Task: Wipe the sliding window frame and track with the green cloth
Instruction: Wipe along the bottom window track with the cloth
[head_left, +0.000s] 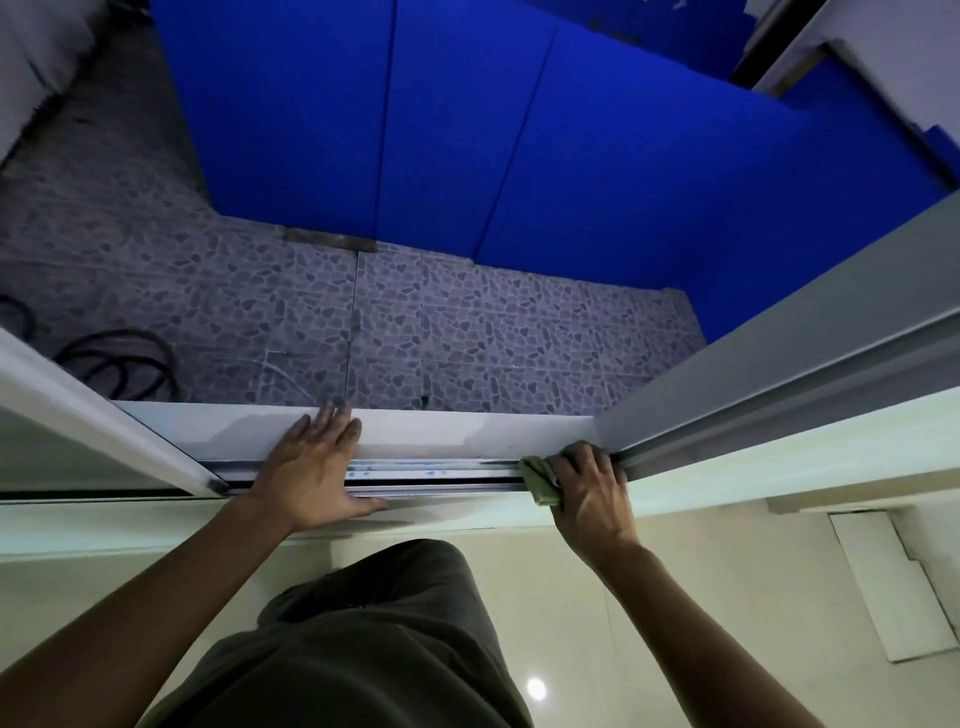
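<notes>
I look down from the head camera at the bottom of an open sliding window. My right hand (589, 491) grips the green cloth (540, 480), with the fingers curled over it, and presses it into the track (441, 475) at its right end, just beside the grey window frame (753, 395) that runs up to the right. The cloth is bunched; only a part of it shows at the left of my knuckles, and the rest is under the hand.

My left hand (311, 475) is flat and holds nothing. Its fingers are straight and spread, the palm lies across the track, the fingertips reach over the white sill (441, 434), and the thumb rests on the inner edge. The two hands are apart, with a bare length of track between them.

At the left, the white sliding panel (104, 431) stands over the track. Outside, below the sill, I see a floor of pebble-pattern tiles (467, 338), a coiled black hose (124, 364) on the left and blue panels (467, 130) further away.
</notes>
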